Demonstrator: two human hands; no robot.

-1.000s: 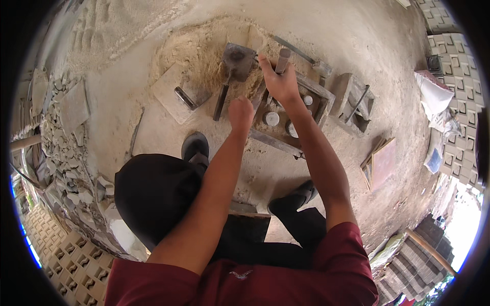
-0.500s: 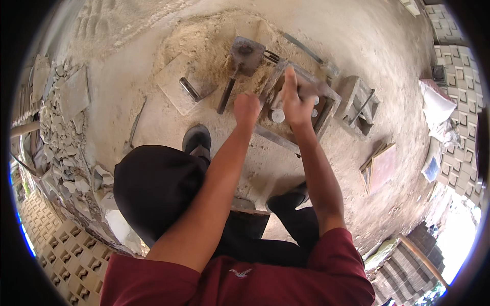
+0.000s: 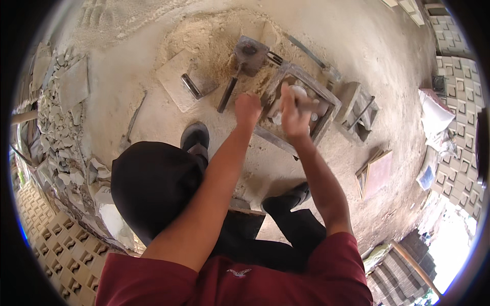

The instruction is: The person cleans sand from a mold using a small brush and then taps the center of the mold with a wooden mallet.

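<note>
A rectangular mould frame (image 3: 275, 137) with grey walls sits on the ground in front of me. Inside it are loose powdery material and pale round pieces (image 3: 276, 118). My left hand (image 3: 248, 108) is closed in a fist beside the frame's left wall; what it holds, if anything, is hidden. Over the inside of the frame is my right hand (image 3: 295, 117). Motion smears its fingers, and a brownish blur beside them cannot be made out. Left of the frame lies a square metal plate tool (image 3: 251, 56) with a dark handle (image 3: 227, 94).
A shiny metal cylinder (image 3: 191, 86) rests on a flat board (image 3: 176, 76) to the left. Sandy powder (image 3: 204, 38) is heaped behind. Right of the frame stand a grey trough-like box (image 3: 357, 109) and leaning thin boards (image 3: 376, 175). Rubble (image 3: 64, 122) lies far left; patterned blocks (image 3: 454, 92) are stacked far right.
My right hand has shifted slightly left and down over the frame, and more of a pale piece shows behind it. My left hand stays closed beside the frame. The view has moved slightly.
</note>
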